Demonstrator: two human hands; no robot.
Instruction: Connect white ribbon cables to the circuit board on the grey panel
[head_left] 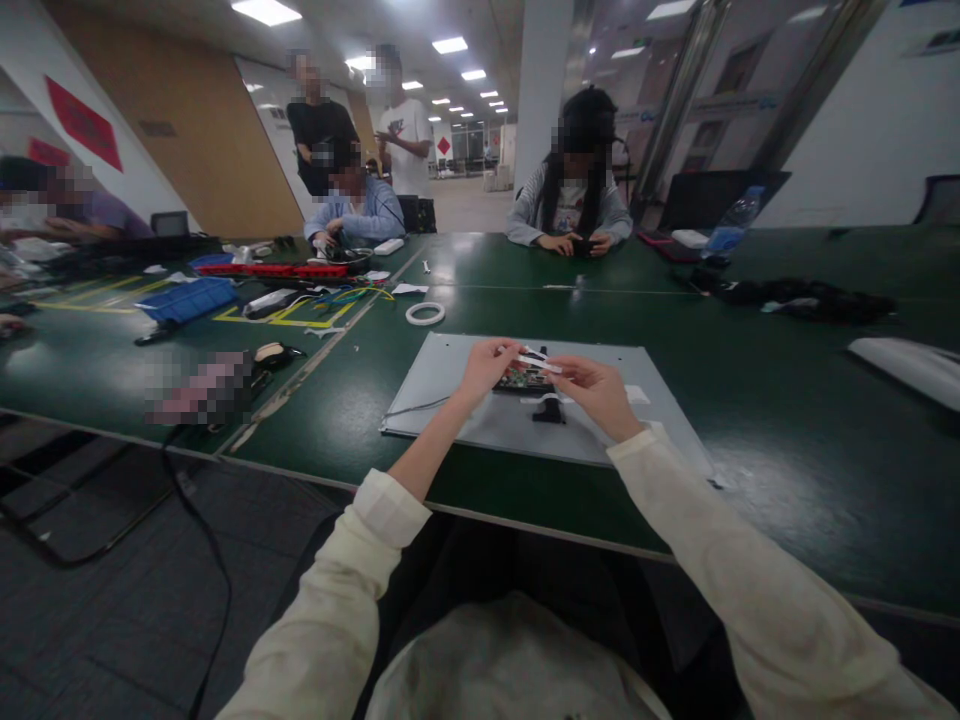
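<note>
Both hands are raised over a flat grey panel (442, 375) on the green table. Between them runs a thin white strip (541, 363), perhaps tape or a flat cable. My left hand (489, 366) pinches its left end, and the fingers of my right hand (594, 388) are closed on its right end. Just below the strip a circuit board (517, 380) lies on the panel, partly covered by my hands. Beside it are a black bracket-like piece (550, 411) and a small white piece (637, 395). A thin dark cable (420, 407) reaches the panel's left side.
A white ring-shaped roll (425, 314) lies beyond the panel. To the left are a blue tray (191, 300), a wrench (324, 332) and coloured wires (349, 296). One person (570, 200) sits opposite; a bottle (739, 220) and black cloth-like bundle (802, 297) are at right.
</note>
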